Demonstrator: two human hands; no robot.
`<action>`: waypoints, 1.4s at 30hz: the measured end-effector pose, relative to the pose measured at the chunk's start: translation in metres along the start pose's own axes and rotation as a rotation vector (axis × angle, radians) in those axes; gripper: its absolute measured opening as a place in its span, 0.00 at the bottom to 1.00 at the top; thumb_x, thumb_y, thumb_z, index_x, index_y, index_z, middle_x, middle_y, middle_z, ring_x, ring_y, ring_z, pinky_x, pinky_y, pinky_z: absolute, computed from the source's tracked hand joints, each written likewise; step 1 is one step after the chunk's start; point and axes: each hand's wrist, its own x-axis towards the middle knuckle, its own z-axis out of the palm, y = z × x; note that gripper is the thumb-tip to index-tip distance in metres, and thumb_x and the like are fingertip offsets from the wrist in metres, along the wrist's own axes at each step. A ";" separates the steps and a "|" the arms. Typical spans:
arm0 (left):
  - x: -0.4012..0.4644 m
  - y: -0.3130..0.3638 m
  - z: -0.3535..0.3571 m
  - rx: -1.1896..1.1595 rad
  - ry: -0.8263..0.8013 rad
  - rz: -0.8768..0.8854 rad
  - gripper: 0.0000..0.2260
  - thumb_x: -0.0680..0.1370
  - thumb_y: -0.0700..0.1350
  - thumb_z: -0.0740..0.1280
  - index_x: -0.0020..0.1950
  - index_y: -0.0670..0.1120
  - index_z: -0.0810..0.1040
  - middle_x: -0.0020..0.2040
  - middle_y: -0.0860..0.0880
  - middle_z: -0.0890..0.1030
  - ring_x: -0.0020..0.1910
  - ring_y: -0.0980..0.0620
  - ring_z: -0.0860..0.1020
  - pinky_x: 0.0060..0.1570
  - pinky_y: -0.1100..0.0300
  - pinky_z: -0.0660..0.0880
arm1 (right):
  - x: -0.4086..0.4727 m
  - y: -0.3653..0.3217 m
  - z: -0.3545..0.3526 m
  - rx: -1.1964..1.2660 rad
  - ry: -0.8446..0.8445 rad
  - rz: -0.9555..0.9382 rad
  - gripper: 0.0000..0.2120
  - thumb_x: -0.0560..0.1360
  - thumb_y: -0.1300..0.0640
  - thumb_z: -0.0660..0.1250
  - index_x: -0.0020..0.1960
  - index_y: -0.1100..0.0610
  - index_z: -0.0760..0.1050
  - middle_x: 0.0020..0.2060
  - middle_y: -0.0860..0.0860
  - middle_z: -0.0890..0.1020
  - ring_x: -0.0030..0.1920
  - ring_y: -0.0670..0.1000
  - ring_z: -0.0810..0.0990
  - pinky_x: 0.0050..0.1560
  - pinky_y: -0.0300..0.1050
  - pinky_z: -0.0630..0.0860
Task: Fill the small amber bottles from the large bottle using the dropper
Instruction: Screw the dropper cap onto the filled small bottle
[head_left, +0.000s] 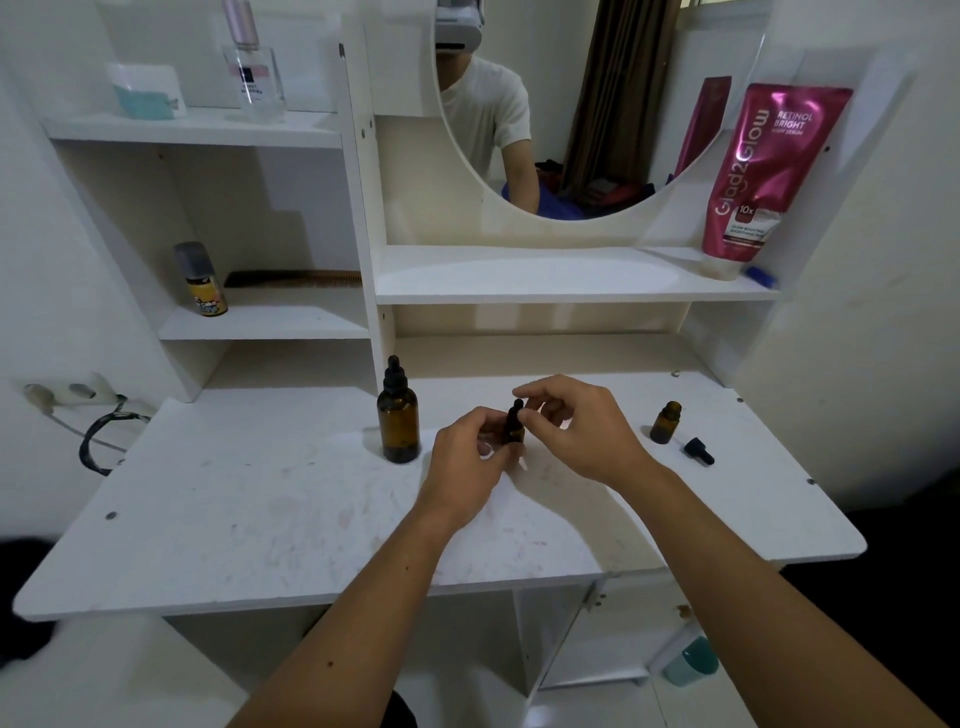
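Note:
A large amber bottle (399, 422) with a black dropper cap stands upright on the white tabletop (260, 499), left of my hands. My left hand (467, 462) grips a small amber bottle (514, 428) from the left, held just above the table. My right hand (576, 431) pinches the black dropper cap on top of that small bottle with thumb and forefinger. A second small amber bottle (666, 422) stands open at the right, with its black dropper cap (698, 451) lying on its side beside it.
White shelves rise behind the tabletop, with a round mirror above. A pink refill pouch (763, 166) leans on the right shelf. A small spray can (203, 280) and a comb (293, 279) sit on the left shelf. A perfume bottle (253, 67) stands on top.

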 end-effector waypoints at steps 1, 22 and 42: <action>0.000 0.000 0.000 0.006 0.001 -0.004 0.13 0.78 0.42 0.75 0.63 0.49 0.81 0.53 0.57 0.85 0.52 0.60 0.82 0.54 0.67 0.78 | 0.000 0.001 0.001 -0.008 -0.004 0.007 0.07 0.78 0.55 0.74 0.55 0.49 0.85 0.42 0.41 0.85 0.42 0.44 0.83 0.47 0.39 0.80; -0.001 0.003 0.000 -0.002 0.006 -0.012 0.12 0.78 0.41 0.75 0.60 0.48 0.82 0.51 0.55 0.86 0.52 0.57 0.83 0.55 0.63 0.80 | -0.002 0.001 0.010 -0.011 0.126 0.067 0.14 0.72 0.43 0.79 0.48 0.51 0.83 0.40 0.44 0.83 0.39 0.45 0.82 0.42 0.35 0.78; 0.001 0.005 0.000 0.009 0.011 -0.033 0.13 0.78 0.42 0.76 0.61 0.46 0.82 0.53 0.53 0.86 0.52 0.56 0.83 0.55 0.61 0.80 | -0.001 0.004 0.006 0.055 -0.063 -0.015 0.12 0.80 0.60 0.72 0.62 0.51 0.85 0.53 0.44 0.82 0.48 0.45 0.83 0.54 0.34 0.79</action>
